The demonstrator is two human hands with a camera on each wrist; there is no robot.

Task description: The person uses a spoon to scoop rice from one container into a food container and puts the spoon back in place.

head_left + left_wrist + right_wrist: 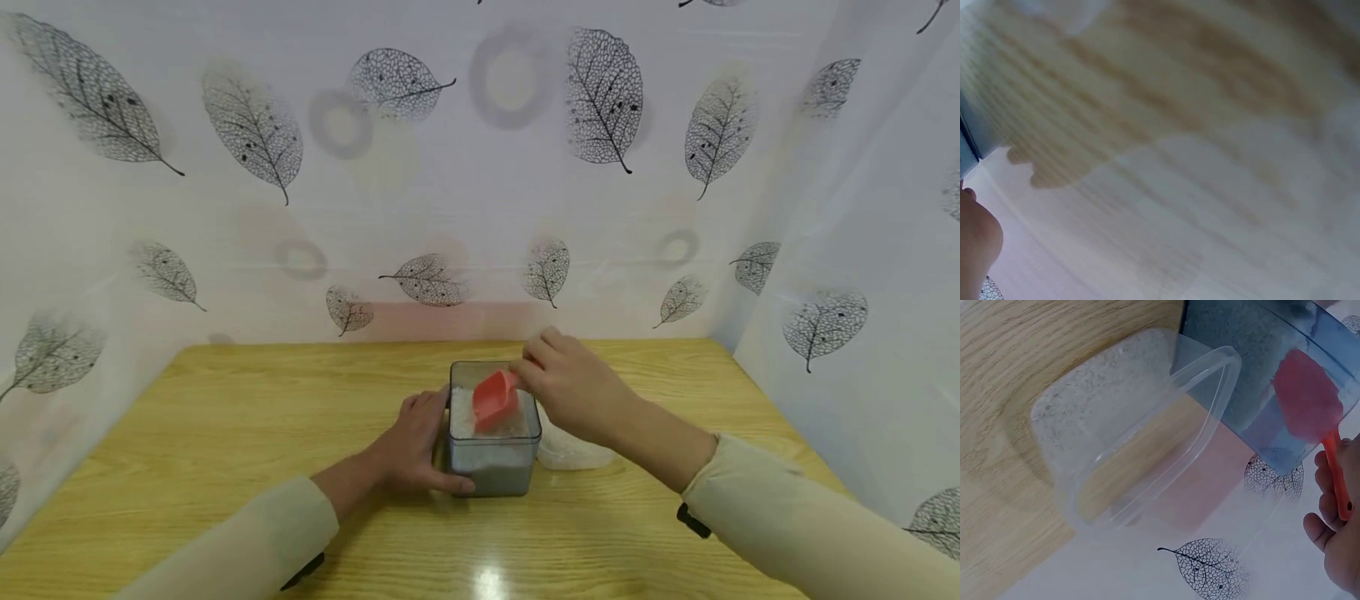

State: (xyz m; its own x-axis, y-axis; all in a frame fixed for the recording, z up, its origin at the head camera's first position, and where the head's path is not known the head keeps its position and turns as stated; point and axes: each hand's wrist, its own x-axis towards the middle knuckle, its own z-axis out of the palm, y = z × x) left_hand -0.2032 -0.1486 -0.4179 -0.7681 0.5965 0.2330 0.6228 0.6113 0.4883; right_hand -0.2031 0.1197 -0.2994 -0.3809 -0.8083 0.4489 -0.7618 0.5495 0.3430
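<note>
A clear grey-tinted square container (491,467) stands on the table with whitish grains inside, like rice. My left hand (416,442) holds its left side, thumb across the lower front and fingers along the side toward the back. Over the container's mouth, my right hand (573,387) grips a red scoop (495,402) by its handle. The scoop's bowl is tilted and dips inside the rim, close to the grains. In the right wrist view the scoop (1307,397) shows through the container wall, its handle between curled fingers. Only part of the left hand (979,237) shows in the left wrist view.
A clear plastic tub (1110,394) with whitish grains in its bottom stands just right of the container, partly behind the right forearm in the head view. The wooden table (262,400) meets leaf-printed curtains (450,192) at the back and sides.
</note>
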